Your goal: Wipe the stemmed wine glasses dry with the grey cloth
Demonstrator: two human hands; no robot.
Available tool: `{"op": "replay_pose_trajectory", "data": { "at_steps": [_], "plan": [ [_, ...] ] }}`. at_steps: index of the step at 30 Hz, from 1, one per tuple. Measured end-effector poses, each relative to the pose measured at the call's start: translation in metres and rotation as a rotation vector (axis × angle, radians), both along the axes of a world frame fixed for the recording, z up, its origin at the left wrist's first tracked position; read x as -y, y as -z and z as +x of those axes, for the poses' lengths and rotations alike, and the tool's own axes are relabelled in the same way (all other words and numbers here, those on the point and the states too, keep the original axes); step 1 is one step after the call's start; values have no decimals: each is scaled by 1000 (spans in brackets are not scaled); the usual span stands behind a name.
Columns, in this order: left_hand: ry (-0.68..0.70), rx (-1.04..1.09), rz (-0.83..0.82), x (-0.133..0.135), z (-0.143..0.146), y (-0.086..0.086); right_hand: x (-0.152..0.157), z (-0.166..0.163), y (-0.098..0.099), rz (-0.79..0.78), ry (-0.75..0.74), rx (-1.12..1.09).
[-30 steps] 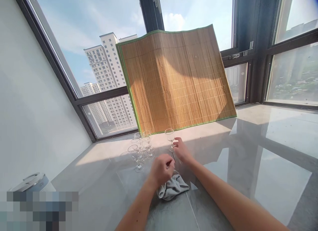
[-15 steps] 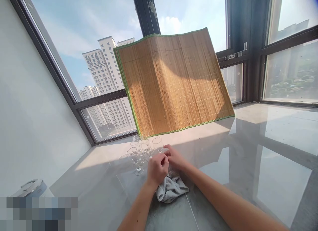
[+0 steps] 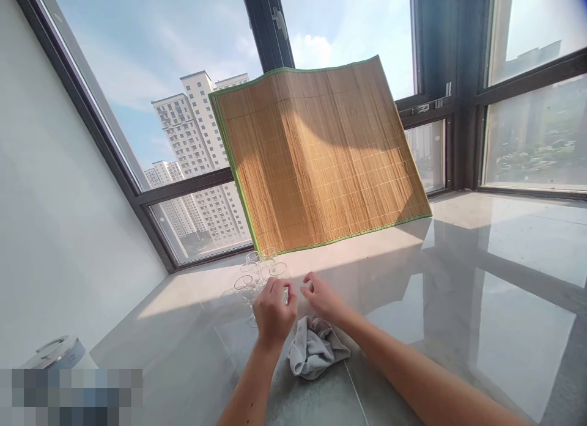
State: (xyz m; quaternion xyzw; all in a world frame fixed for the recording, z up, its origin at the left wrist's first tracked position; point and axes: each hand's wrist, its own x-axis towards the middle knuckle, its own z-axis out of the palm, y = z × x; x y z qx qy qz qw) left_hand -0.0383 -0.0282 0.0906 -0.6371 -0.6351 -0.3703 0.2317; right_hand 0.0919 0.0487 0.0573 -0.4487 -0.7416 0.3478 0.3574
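Several clear stemmed glasses [image 3: 243,283] stand in a tight group on the grey tiled ledge. At their right side my left hand [image 3: 275,310] is closed round the lower part of a stemmed glass [image 3: 277,269], whose rim shows above the fingers; the rest of that glass is mostly hidden. My right hand [image 3: 321,297] is just to the right, holding nothing, with its fingers loosely bent and apart. Below and between both hands lies a crumpled grey cloth [image 3: 316,348] on the ledge, touched by neither hand.
A bamboo mat [image 3: 321,157] with green edging leans against the window behind the glasses. A white lidded container [image 3: 59,351] stands at lower left, near the white wall [image 3: 59,187]. Glossy tiles [image 3: 413,346] stretch to the right, with sunlight and reflections on them.
My left hand has moved left, away from my right hand, and one glass has shifted left with it toward the group. My right hand has barely moved. The cloth lies where it was.
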Motion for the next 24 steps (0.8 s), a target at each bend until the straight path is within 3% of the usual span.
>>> {"op": "replay_pose_trajectory", "data": {
  "at_steps": [2, 6, 11, 16, 24],
  "plan": [
    [-18, -10, 63, -1, -2, 0, 10, 5, -8, 40, 91, 217],
    [-1, -115, 61, -4, 1, 3, 31, 15, -21, 8, 8, 434],
    [-127, -85, 83, -10, 4, 5, 49, 16, -25, -4, -89, 508],
    [-115, -86, 25, -14, 0, 1, 61, 10, -26, 40, -166, 574],
    [-114, -93, -92, -17, -4, 3, 45, 16, -33, 25, -139, 618]
  ]
}}
